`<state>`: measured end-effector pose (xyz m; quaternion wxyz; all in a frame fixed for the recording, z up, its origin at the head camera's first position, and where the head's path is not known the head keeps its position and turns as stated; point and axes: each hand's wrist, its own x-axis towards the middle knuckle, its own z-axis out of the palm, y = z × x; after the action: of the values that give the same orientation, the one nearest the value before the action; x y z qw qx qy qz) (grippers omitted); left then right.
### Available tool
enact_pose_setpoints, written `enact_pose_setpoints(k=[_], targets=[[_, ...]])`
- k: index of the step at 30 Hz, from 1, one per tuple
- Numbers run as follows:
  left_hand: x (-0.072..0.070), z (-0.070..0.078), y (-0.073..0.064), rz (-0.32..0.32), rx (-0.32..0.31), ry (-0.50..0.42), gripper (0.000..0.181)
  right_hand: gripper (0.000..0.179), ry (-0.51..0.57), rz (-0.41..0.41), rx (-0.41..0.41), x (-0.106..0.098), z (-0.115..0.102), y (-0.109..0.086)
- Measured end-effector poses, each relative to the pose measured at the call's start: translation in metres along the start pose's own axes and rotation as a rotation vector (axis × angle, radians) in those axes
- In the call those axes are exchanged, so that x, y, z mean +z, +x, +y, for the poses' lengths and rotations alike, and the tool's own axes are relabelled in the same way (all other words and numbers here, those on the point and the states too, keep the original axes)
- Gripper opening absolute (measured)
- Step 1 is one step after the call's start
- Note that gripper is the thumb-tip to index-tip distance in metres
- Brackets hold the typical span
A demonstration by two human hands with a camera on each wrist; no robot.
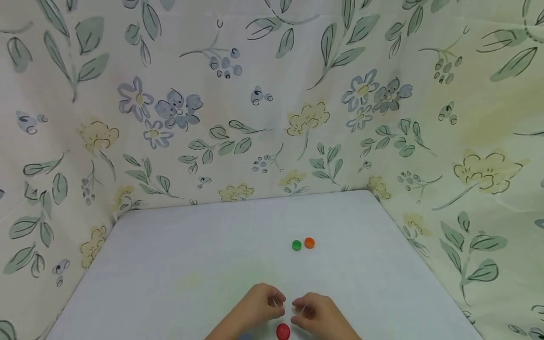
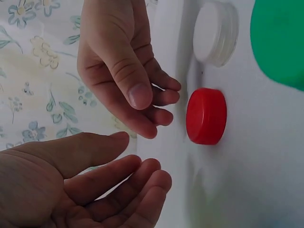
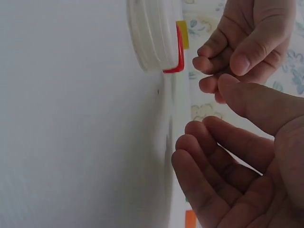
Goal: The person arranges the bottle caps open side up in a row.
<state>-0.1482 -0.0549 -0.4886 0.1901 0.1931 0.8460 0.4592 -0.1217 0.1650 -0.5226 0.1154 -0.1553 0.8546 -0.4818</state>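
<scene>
In the head view, my left hand (image 1: 260, 302) and right hand (image 1: 316, 314) face each other over the table, a small gap between their fingertips. Both have loosely bent fingers and hold nothing. Just below the gap lies a round red bottle cap (image 1: 283, 331). The left wrist view shows the red cap (image 2: 206, 116) close to the fingertips of my right hand (image 2: 121, 66), with my left hand (image 2: 104, 183) nearer the camera. A white cap (image 3: 154, 33) partly covers the red one in the right wrist view.
Farther back on the white table (image 1: 191, 245) sit a green cap (image 1: 296, 245) and an orange cap (image 1: 309, 242). A large green round thing (image 2: 280, 42) is cut off by the left wrist view's edge. Floral cloth (image 1: 272, 104) hangs behind and beside the table.
</scene>
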Motion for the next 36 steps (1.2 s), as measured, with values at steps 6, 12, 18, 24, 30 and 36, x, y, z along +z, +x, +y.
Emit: enact_pose_setpoints(k=[6, 12, 18, 24, 30, 36], targets=[[0.006, 0.001, -0.008, -0.039, -0.084, -0.052, 0.016, 0.027, -0.077, -0.036, -0.004, 0.004, -0.002, 0.000], [0.012, 0.002, -0.016, -0.021, -0.180, -0.130, 0.014, 0.024, -0.046, -0.084, 0.117, 0.007, -0.009, -0.003], [0.023, 0.004, -0.026, 0.008, -0.271, -0.187, 0.016, 0.024, 0.074, -0.074, 0.333, 0.015, -0.016, -0.014], [0.038, 0.005, -0.028, 0.050, -0.473, -0.081, 0.015, 0.040, 0.054, -0.011, 0.458, 0.027, -0.023, -0.021], [0.041, 0.002, -0.037, 0.097, -0.366, -0.049, 0.013, 0.046, -0.034, 0.021, 0.470, 0.036, -0.031, -0.027], [0.040, 0.007, -0.040, 0.084, -0.354, -0.058, 0.005, 0.047, -0.082, 0.003, 0.447, 0.037, -0.033, -0.023]])
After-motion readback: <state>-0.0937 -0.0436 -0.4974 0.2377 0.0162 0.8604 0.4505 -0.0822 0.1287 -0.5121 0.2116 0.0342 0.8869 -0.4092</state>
